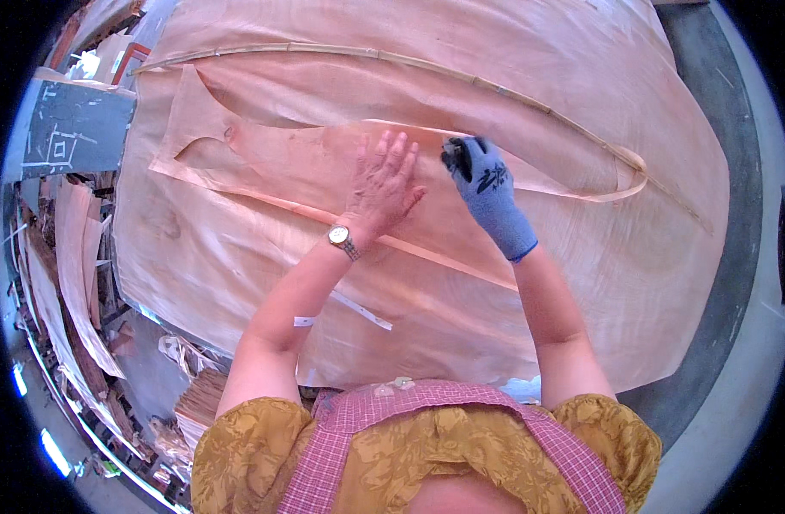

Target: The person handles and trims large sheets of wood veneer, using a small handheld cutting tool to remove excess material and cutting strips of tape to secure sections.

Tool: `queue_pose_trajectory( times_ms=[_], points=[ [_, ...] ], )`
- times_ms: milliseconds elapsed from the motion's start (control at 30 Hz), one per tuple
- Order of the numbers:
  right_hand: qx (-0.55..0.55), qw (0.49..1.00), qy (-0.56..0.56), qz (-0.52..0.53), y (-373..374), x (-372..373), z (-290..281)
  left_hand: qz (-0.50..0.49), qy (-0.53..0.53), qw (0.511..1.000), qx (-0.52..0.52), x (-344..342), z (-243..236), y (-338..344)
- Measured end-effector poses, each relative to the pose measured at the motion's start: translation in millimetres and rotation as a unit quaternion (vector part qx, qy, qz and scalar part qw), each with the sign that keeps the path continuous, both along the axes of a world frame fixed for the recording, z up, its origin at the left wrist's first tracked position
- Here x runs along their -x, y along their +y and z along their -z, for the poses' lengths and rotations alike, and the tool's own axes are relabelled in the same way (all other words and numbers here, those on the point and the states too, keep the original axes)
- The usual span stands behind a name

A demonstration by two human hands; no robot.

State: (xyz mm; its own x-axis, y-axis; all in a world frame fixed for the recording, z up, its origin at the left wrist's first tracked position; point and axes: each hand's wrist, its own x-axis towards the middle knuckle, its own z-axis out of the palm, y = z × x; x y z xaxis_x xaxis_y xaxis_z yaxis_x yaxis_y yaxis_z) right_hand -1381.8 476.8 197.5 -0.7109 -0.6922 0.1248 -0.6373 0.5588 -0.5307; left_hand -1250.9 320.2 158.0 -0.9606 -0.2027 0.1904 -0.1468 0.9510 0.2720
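Note:
My bare left hand, with a watch on its wrist, lies flat with fingers stretched out on a loose, irregular piece of thin wood veneer. My right hand wears a blue knitted glove with black on the fingers. Its fingers are curled closed near the upper edge of that piece; whatever they hold is too small and dark to name. Beneath lies a large pinkish veneer sheet. A narrow strip of veneer runs from the piece's left end, under my left wrist, toward the right.
A long thin bamboo stick curves across the far part of the sheet. Dark grey board stands at the left edge. Veneer scraps are heaped at the lower left. A white paper strip lies near my left forearm.

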Motion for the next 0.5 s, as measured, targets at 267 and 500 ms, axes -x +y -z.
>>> queue_pose_trajectory(
  times_ms=[267,500],
  points=[
    [0.057,0.990,-0.122,-0.036,5,20,36,-0.065,0.027,0.997,0.022,2,5,-20],
    [-0.294,0.951,-0.014,-0.096,-44,-13,-7,-0.150,0.091,0.981,-0.085,11,2,-21]
  ],
)
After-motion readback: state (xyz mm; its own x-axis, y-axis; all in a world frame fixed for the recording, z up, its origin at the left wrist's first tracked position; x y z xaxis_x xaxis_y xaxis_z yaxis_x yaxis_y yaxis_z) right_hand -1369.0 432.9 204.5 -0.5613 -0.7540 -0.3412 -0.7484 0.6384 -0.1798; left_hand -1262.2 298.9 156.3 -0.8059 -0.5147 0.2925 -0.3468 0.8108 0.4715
